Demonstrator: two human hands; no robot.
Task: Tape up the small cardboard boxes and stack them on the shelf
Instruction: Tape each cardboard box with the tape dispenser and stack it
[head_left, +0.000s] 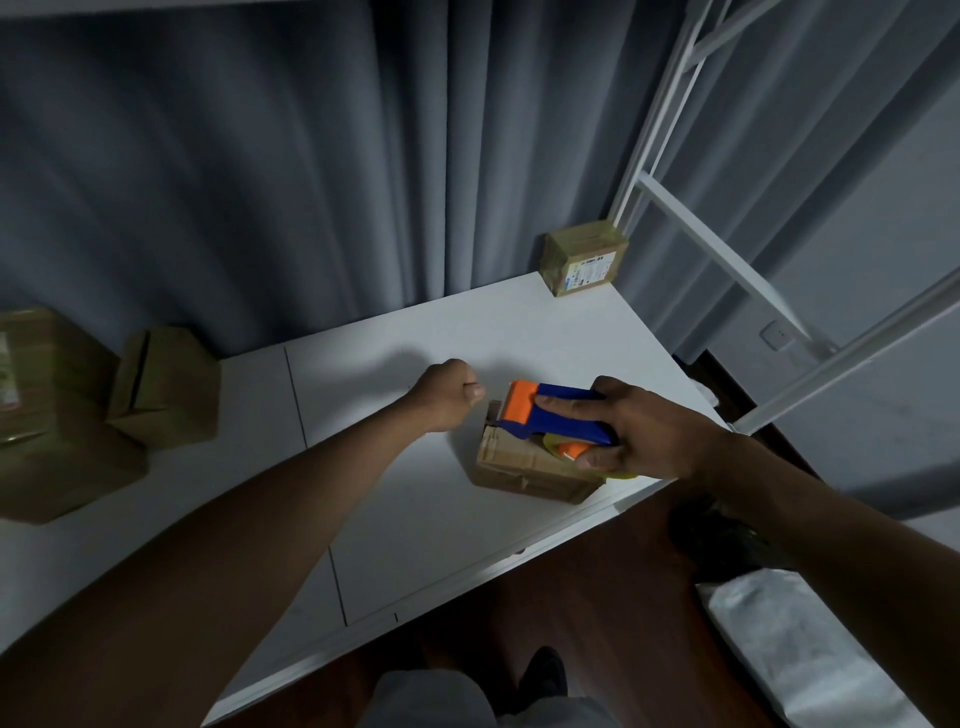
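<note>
Cardboard box (524, 467): on the white table (415, 519), under the right hand, just right of the left hand.
Tape dispenser (556, 415): blue and orange, resting on the box top.
Right hand (644, 431): fingers wrapped round the dispenser.
Left hand (447, 395): closed fist beside the box, holding nothing visible.
Taped box (582, 262): beyond both hands, at the table's far corner.
Other boxes (166, 384): well left of the left arm.

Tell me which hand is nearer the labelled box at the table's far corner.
Left, narrowly. The left hand hovers fisted nearer mid-table, below-left of the labelled box; the right hand grips the tape dispenser closer to the near edge.
</note>
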